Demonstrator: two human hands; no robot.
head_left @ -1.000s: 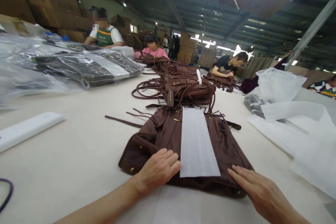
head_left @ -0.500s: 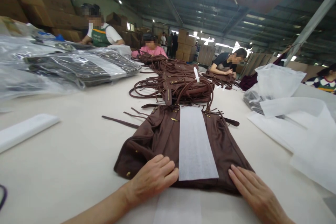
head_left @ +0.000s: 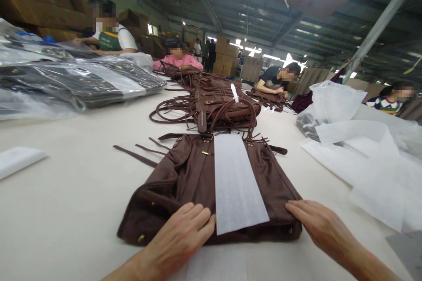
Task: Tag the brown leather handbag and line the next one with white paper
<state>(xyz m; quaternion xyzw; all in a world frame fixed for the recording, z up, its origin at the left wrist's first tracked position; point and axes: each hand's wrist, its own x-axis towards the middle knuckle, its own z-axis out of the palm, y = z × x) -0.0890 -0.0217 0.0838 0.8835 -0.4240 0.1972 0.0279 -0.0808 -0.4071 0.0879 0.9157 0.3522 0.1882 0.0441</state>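
A flat brown leather bag [head_left: 184, 180] lies on the white table in front of me, with a white foam strip [head_left: 235, 184] laid lengthwise down its middle. My left hand [head_left: 180, 239] rests flat on the bag's near edge, fingers stretched out beside the strip. On the bag's near right corner lies my right hand [head_left: 316, 224], also flat with the fingers extended. Neither hand holds anything. Thin brown straps [head_left: 136, 154] trail from the bag's far left end.
A pile of similar brown bags [head_left: 217, 107] sits beyond. Bags wrapped in clear plastic [head_left: 82, 81] lie at the left, white wrapping sheets [head_left: 362, 149] at the right, a white foam piece [head_left: 18, 160] at the far left. Several other people work around the table [head_left: 66, 193].
Both hands have stayed flat on the bag's near edge. The view has shifted so everything sits further left, and the right hand now lies at the bag's corner.
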